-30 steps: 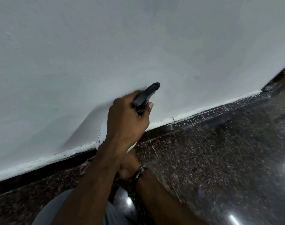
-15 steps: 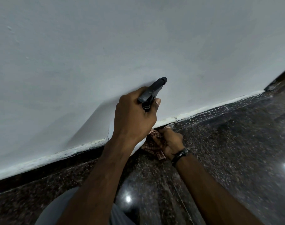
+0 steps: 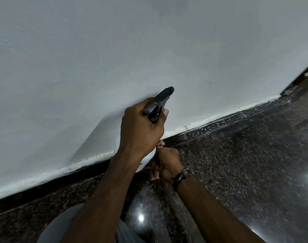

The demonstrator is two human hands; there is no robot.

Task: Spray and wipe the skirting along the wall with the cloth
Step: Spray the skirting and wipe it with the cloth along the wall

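My left hand [image 3: 141, 127] grips a spray bottle [image 3: 159, 102] by its black trigger head, nozzle aimed right along the wall; the white bottle body [image 3: 148, 159] shows just below my wrist. Under it my right hand [image 3: 168, 163], with a dark wristband, is closed on a red checked cloth [image 3: 154, 175] pressed against the dark granite skirting [image 3: 211, 128] at the foot of the white wall. Most of the cloth is hidden by both hands.
The white wall [image 3: 149, 41] fills the upper view, with a rough white paint edge above the skirting. Polished dark speckled floor [image 3: 246, 172] spreads to the right with bright light reflections. A wall corner [image 3: 288, 92] lies far right. My grey-clad knee [image 3: 62, 225] is at the bottom.
My right hand with the cloth came out from under my left arm to the right along the skirting, then drew back a little. My left hand with the bottle shifted slightly right.
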